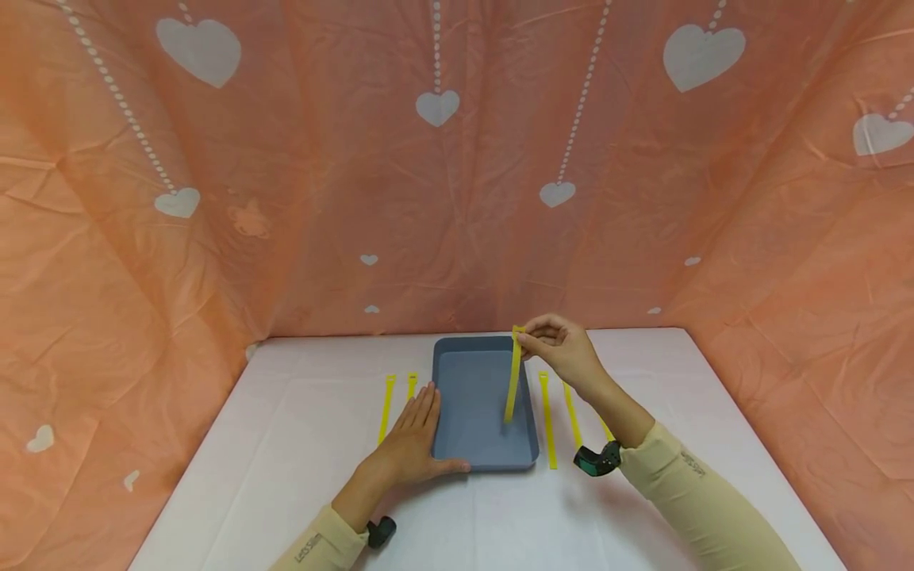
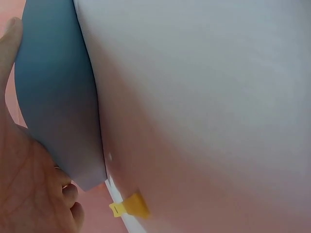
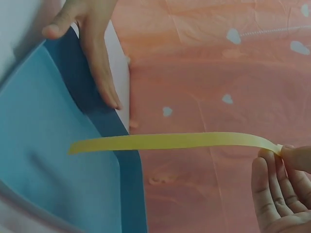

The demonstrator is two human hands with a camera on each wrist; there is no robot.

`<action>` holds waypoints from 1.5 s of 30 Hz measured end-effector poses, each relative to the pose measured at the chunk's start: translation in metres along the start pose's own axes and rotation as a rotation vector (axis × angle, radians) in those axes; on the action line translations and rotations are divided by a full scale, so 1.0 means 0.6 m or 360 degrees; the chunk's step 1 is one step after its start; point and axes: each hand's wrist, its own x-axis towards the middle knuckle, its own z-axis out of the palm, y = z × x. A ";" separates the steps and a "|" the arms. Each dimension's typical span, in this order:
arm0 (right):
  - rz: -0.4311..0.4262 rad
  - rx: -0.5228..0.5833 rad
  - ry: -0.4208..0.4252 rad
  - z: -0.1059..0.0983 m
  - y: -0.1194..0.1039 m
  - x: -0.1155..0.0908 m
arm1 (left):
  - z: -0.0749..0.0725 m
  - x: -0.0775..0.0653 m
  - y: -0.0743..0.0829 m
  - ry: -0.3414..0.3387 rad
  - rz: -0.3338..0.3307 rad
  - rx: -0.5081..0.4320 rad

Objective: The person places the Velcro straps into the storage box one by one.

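Observation:
A blue-grey rectangular tray (image 1: 471, 404) lies on the white table with its long sides running away from me. My right hand (image 1: 567, 353) pinches the slotted end of a yellow cable strap (image 1: 514, 377) between thumb and fingertips. Its loose end hangs down over the tray's right part, and a shadow falls on the tray floor in the right wrist view. My left hand (image 1: 410, 448) rests against the tray's near left corner, straight fingers along the left side, thumb along the near edge. In the left wrist view, the tray's outer wall (image 2: 58, 87) stands beside the palm.
Right of the tray lie more yellow straps, one close by (image 1: 547, 420) and others partly behind the right forearm. On the left side are two straps, the outer one (image 1: 387, 408) and one partly behind the left fingers (image 1: 412, 386). A pink heart-printed cloth (image 1: 464, 214) encloses the table.

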 end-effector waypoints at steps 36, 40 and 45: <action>0.0290 0.0274 -0.0113 0.119 0.075 0.025 | -0.002 0.002 0.002 -0.0035 -0.0034 -0.0016; 0.0331 0.0291 -0.0071 0.128 0.093 0.035 | -0.001 0.003 0.003 -0.0046 -0.0035 -0.0016; 0.0371 0.0323 0.0007 0.141 0.116 0.048 | -0.001 0.003 0.002 -0.0048 -0.0034 -0.0017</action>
